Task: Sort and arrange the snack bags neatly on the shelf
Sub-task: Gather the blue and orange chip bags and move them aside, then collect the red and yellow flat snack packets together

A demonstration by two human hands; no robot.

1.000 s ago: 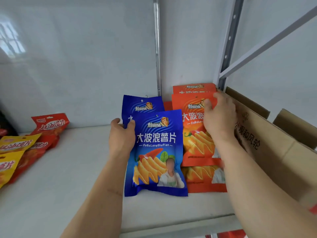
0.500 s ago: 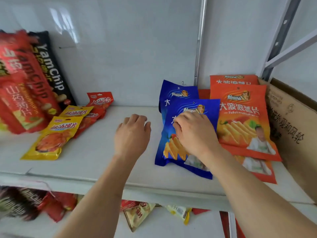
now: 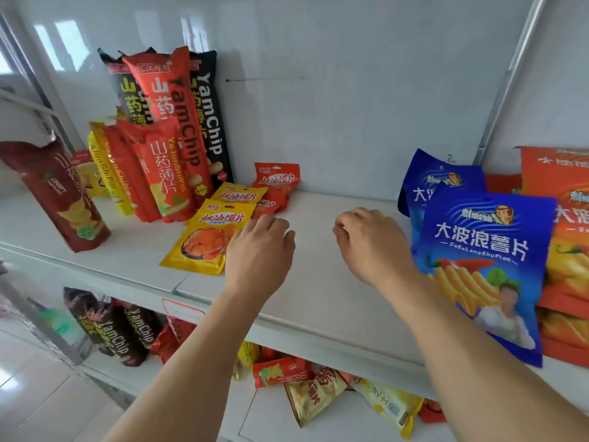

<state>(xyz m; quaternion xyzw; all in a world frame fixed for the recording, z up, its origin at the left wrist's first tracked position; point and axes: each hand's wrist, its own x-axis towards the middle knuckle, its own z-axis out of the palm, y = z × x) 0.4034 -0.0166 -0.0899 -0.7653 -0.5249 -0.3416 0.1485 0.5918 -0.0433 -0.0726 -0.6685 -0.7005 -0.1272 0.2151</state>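
Two blue chip bags (image 3: 481, 263) lean one behind the other at the right of the white shelf (image 3: 312, 291), beside a stack of orange chip bags (image 3: 567, 237). Small yellow snack packets (image 3: 207, 240) and red snack packets (image 3: 275, 183) lie left of centre. My left hand (image 3: 259, 250) hovers palm down just right of the front yellow packet, holding nothing, fingers loosely curled. My right hand (image 3: 371, 244) hovers over bare shelf left of the blue bags, also holding nothing.
Tall red, black and yellow YamChip bags (image 3: 178, 129) stand against the back wall at the left, with a dark red bag (image 3: 60, 199) leaning near the front edge. The lower shelf (image 3: 318, 419) holds several jumbled snack bags. A metal upright (image 3: 506, 78) stands at the back right.
My right hand has come off the front blue bag and moved left. My left hand has also moved left toward the yellow packets. The view has swung left, showing the tall bags.
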